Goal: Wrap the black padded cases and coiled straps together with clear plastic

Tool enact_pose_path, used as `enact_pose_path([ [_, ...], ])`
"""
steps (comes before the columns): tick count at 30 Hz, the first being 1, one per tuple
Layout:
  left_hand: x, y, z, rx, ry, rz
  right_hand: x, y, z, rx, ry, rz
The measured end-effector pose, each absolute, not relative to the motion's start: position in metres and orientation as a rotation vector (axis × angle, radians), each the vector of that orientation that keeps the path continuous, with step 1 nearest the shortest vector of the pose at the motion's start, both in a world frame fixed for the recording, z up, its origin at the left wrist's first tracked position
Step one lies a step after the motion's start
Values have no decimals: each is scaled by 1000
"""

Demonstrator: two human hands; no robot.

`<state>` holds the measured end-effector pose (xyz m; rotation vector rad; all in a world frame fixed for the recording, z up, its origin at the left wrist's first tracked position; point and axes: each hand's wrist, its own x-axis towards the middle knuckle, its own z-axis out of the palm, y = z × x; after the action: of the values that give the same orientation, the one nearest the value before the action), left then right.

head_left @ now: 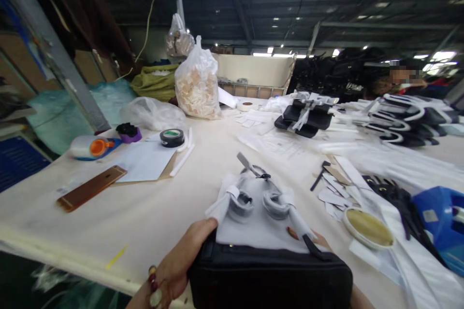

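Note:
A black handbag (pixel 271 275) is held low at the near edge of the table. White foam sheet (pixel 250 234) covers its top, and its two rolled handles or straps (pixel 241 205) are wrapped in thin white padding. A grey strap end (pixel 250 164) with a dark tie sticks up beyond them. My left hand (pixel 186 256) is closed on the bag's left side, its thumb on the top edge by the foam; a bead bracelet is on that wrist. On the right side my right hand (pixel 321 240) grips the bag, mostly hidden behind it and the wrapping.
Left are a phone (pixel 92 188), black tape (pixel 172 138), a sheet of paper (pixel 145 159) and a bottle (pixel 90 147). Right lie paper scraps (pixel 333 193), a round dish (pixel 368 228) and a blue container (pixel 440 222). Wrapped black bags (pixel 306 118) and a person (pixel 402 77) are farther back.

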<state>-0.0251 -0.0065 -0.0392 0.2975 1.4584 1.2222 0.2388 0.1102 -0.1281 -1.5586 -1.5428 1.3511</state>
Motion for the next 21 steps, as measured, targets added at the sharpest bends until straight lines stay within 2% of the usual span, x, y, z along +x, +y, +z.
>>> enact_pose_path([
  [8,-32,-24,-55,301,1508,1291,235,116,-124,-1443,-1349,1553],
  [13,-33,-41,-77,702,1531,1429,234,111,-115,-1415,-1285,1577],
  [18,-34,-41,-68,855,1524,1151,235,112,-111,-1397,-1267,1633],
  [21,-36,-40,-62,896,1566,1139,238,116,-114,-1406,-1276,1624],
])
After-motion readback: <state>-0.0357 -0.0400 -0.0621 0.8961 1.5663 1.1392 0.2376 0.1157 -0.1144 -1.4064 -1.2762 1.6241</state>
